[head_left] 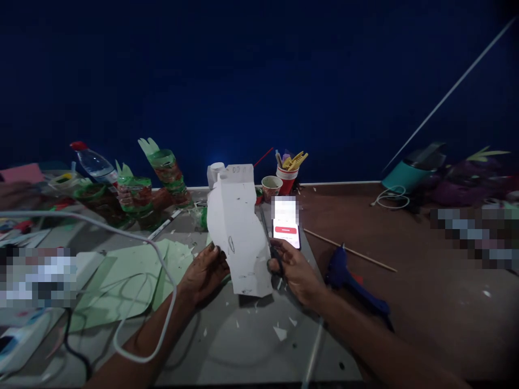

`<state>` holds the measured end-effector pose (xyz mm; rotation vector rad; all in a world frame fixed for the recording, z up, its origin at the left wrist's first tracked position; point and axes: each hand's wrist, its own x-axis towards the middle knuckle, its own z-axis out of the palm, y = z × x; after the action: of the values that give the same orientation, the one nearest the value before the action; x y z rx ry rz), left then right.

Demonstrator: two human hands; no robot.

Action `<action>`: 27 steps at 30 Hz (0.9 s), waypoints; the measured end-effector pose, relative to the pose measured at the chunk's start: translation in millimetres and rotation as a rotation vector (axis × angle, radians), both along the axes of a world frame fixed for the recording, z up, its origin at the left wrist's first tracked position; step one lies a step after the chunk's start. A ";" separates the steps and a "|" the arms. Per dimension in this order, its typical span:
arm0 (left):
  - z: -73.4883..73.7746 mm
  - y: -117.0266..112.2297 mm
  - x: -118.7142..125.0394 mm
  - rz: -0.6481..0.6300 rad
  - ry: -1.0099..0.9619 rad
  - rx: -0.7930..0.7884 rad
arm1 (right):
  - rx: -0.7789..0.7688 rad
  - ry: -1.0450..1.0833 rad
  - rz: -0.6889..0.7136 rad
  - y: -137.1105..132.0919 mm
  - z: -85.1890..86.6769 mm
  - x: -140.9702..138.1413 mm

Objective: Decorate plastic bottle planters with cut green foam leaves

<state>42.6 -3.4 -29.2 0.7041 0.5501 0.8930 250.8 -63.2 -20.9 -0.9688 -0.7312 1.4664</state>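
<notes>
A white sheet of paper or thin card [239,232] with wavy cut sides and a few pencil marks stands raised in front of me. My left hand [208,270] grips it by its lower left edge, the fingertips partly hidden behind it. In my right hand [294,270] is a pair of scissors [275,262], with my fingers in the dark handles and the blades pointing away along the paper's right edge. Small white paper scraps [279,332] lie on the grey board [227,356] below. Just beyond my right hand a lit phone [286,232] rests.
A blue glue gun [357,283] and a wooden stick [352,249] lie at right. Paper cups [271,186] stand behind the phone. Decorated bottle pots [135,194] and green paper [121,281] are at left. A white cable [172,308] loops over my left forearm.
</notes>
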 end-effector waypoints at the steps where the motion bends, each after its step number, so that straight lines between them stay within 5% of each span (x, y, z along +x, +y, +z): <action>1: 0.6 -1.3 0.7 -0.011 0.011 0.002 | -0.019 -0.023 -0.012 -0.8 1.3 -1.0; 5: 3.9 -7.5 1.2 -0.060 0.037 -0.023 | -0.022 -0.169 -0.106 -1.8 4.5 -1.5; 13: -1.0 -15.7 4.6 -0.366 -0.013 -0.032 | 0.053 -0.312 -0.351 7.7 4.5 9.1; 22: 9.5 -26.9 21.4 -0.312 0.184 0.140 | 0.054 -0.349 -0.356 3.0 9.2 -3.0; 27: -2.1 -30.5 24.1 -0.319 0.196 0.181 | 0.035 -0.377 -0.362 2.7 5.4 -12.2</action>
<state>66.6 -33.9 -31.3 1.0202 0.5152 0.5823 238.6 -60.5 -15.5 -1.2943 -0.7978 0.9637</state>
